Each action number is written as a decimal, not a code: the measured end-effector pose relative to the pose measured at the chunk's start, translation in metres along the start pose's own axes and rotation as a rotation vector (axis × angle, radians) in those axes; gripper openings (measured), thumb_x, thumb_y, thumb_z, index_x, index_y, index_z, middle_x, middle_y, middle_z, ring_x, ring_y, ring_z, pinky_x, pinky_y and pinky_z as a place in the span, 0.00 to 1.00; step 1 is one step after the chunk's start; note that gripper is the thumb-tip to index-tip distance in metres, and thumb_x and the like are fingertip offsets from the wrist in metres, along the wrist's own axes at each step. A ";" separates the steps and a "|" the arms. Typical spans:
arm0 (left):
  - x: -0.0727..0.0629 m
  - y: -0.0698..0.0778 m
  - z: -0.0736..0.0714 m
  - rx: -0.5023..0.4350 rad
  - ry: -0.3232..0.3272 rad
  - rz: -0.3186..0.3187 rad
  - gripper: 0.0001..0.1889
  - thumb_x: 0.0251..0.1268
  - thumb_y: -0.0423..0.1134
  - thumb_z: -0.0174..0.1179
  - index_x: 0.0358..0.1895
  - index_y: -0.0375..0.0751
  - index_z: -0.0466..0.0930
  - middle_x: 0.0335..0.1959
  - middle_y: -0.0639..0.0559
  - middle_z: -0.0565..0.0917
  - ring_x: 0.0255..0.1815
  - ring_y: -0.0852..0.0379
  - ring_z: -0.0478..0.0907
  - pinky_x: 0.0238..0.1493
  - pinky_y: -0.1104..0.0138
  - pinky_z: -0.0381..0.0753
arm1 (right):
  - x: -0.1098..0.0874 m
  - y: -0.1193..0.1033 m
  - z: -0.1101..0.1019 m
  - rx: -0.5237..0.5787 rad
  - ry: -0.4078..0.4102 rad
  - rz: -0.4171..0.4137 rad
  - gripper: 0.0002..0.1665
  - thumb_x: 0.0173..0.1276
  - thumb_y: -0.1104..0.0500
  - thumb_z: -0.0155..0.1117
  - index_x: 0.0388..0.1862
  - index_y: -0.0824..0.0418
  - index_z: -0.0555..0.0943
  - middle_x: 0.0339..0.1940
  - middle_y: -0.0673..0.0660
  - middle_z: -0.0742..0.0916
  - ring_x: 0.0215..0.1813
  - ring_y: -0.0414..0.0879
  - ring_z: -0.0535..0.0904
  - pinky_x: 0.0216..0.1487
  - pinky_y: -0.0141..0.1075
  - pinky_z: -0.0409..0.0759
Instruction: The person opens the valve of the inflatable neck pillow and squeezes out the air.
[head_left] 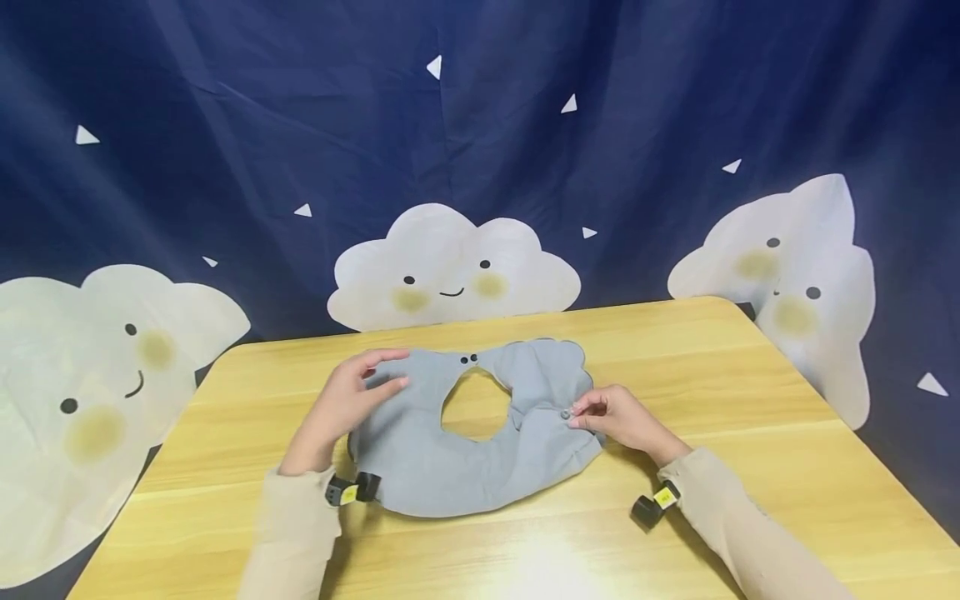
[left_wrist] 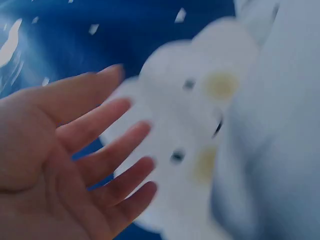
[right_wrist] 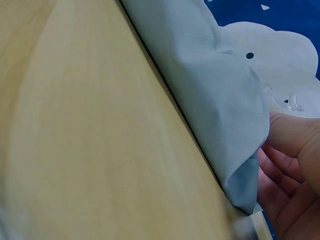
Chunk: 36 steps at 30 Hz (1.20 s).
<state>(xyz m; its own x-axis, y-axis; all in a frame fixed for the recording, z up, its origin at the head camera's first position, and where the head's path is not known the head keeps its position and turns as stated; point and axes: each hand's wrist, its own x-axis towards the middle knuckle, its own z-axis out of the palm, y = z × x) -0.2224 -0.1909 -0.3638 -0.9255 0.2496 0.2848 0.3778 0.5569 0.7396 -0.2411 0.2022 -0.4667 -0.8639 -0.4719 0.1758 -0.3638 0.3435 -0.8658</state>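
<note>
A grey inflatable neck pillow (head_left: pixel 442 475) lies on the table, with an opening in its middle and two dark snap buttons (head_left: pixel 468 359) at the back. My left hand (head_left: pixel 352 400) is over its left part, thumb and fingers apart; in the left wrist view the fingers (left_wrist: pixel 135 135) are spread, holding nothing. At the right side, my right hand (head_left: pixel 615 417) pinches the pillow by its small air valve (head_left: pixel 566 414). The right wrist view shows the clear valve (right_wrist: pixel 294 102) just past the thumb, while the curled fingers (right_wrist: pixel 280 175) are partly hidden by the pillow's edge.
The light wooden table (head_left: pixel 750 400) has rounded far corners. Behind it hangs a dark blue curtain (head_left: pixel 300 100) with white clouds and small triangles. Each wrist bears a small black camera, such as the one by the right sleeve (head_left: pixel 648 508).
</note>
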 end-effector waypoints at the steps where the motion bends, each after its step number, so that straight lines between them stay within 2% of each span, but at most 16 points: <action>1: -0.002 -0.002 -0.007 0.034 -0.006 0.002 0.20 0.60 0.37 0.64 0.55 0.36 0.78 0.56 0.43 0.79 0.61 0.45 0.71 0.60 0.47 0.67 | 0.000 0.000 0.000 0.000 0.001 0.001 0.05 0.57 0.64 0.70 0.30 0.65 0.85 0.30 0.56 0.87 0.31 0.36 0.81 0.36 0.29 0.81; 5: -0.009 -0.010 -0.026 0.137 -0.011 -0.016 0.22 0.59 0.35 0.64 0.58 0.36 0.76 0.59 0.41 0.76 0.63 0.43 0.68 0.60 0.45 0.66 | -0.001 0.000 0.000 -0.012 0.003 -0.012 0.04 0.57 0.63 0.70 0.30 0.65 0.85 0.30 0.55 0.87 0.32 0.36 0.80 0.36 0.29 0.80; 9: -0.012 -0.014 -0.029 0.172 -0.020 -0.031 0.25 0.58 0.34 0.65 0.60 0.36 0.73 0.61 0.38 0.74 0.64 0.40 0.66 0.61 0.45 0.64 | -0.003 0.002 0.000 -0.011 0.010 -0.022 0.04 0.56 0.65 0.70 0.30 0.65 0.85 0.30 0.56 0.87 0.32 0.36 0.80 0.35 0.29 0.81; 15: -0.009 -0.029 -0.013 0.159 -0.051 0.016 0.32 0.57 0.39 0.67 0.65 0.37 0.68 0.68 0.36 0.65 0.69 0.36 0.56 0.66 0.42 0.55 | -0.003 0.002 0.000 -0.016 0.007 -0.003 0.05 0.56 0.64 0.71 0.31 0.64 0.85 0.32 0.57 0.87 0.33 0.36 0.81 0.37 0.30 0.81; 21: -0.008 -0.045 -0.001 0.175 -0.105 0.063 0.38 0.57 0.46 0.66 0.70 0.44 0.62 0.73 0.41 0.56 0.75 0.38 0.42 0.68 0.38 0.44 | -0.003 -0.009 0.001 -0.022 -0.003 -0.018 0.04 0.57 0.65 0.70 0.30 0.65 0.85 0.33 0.58 0.88 0.34 0.37 0.82 0.37 0.29 0.80; 24: -0.008 -0.048 0.004 0.188 -0.139 0.061 0.38 0.58 0.49 0.65 0.71 0.47 0.61 0.75 0.44 0.54 0.75 0.38 0.38 0.67 0.37 0.41 | -0.003 -0.008 0.000 -0.030 -0.003 -0.009 0.04 0.57 0.65 0.70 0.30 0.65 0.85 0.33 0.59 0.88 0.34 0.38 0.82 0.38 0.29 0.81; 26: -0.007 -0.050 0.006 0.196 -0.156 0.056 0.38 0.59 0.50 0.64 0.72 0.49 0.60 0.75 0.45 0.52 0.76 0.39 0.37 0.67 0.37 0.40 | -0.001 0.002 0.000 -0.028 -0.003 -0.012 0.04 0.57 0.63 0.71 0.30 0.63 0.85 0.33 0.57 0.88 0.34 0.36 0.81 0.38 0.29 0.80; 36: -0.007 -0.060 0.018 0.225 -0.238 0.002 0.39 0.63 0.55 0.58 0.74 0.50 0.53 0.77 0.48 0.44 0.76 0.41 0.32 0.68 0.38 0.37 | -0.001 0.003 0.001 -0.019 -0.001 -0.020 0.04 0.56 0.64 0.71 0.30 0.64 0.85 0.33 0.57 0.88 0.34 0.36 0.81 0.38 0.29 0.80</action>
<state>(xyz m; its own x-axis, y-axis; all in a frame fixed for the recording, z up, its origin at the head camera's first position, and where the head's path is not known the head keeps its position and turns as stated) -0.2381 -0.2112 -0.4210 -0.9027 0.4143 0.1158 0.4003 0.7107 0.5785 -0.2408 0.2032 -0.4696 -0.8559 -0.4798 0.1929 -0.3878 0.3488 -0.8532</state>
